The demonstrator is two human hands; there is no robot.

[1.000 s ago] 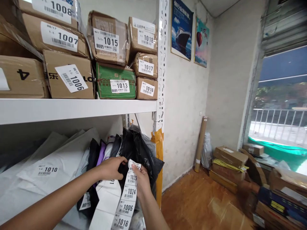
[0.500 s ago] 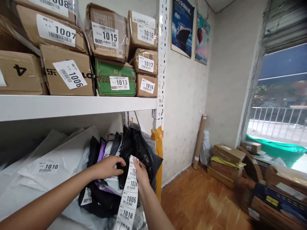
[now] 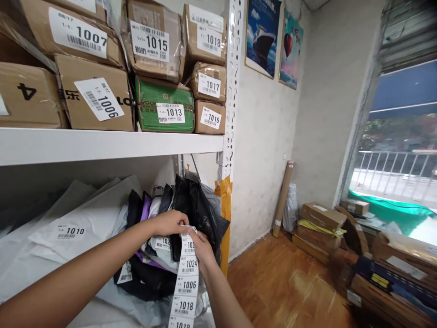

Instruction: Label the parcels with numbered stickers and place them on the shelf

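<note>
At the lower centre of the frame, the strip of labels (image 3: 187,278) hangs down between my forearms, with 1024, 1006 and 1018 readable on it. My right hand (image 3: 204,248) holds it near its top, thumb over the front. My left hand (image 3: 175,222) has its fingers drawn in narrow at the strip's upper edge; I cannot tell whether they grip it. Just behind my hands stands a black bag (image 3: 203,205), and to its left other packages are bunched, a purple one (image 3: 146,207) among them. A white bag (image 3: 102,209) marked 1010 fills the lower left. Above runs the white shelf beam (image 3: 112,146), bearing a green box (image 3: 146,109) labelled 1013 and brown boxes around it. Right of the shelf, a cardboard tube (image 3: 283,196) leans on the wall, and two posters (image 3: 261,38) hang at the upper right.
</note>
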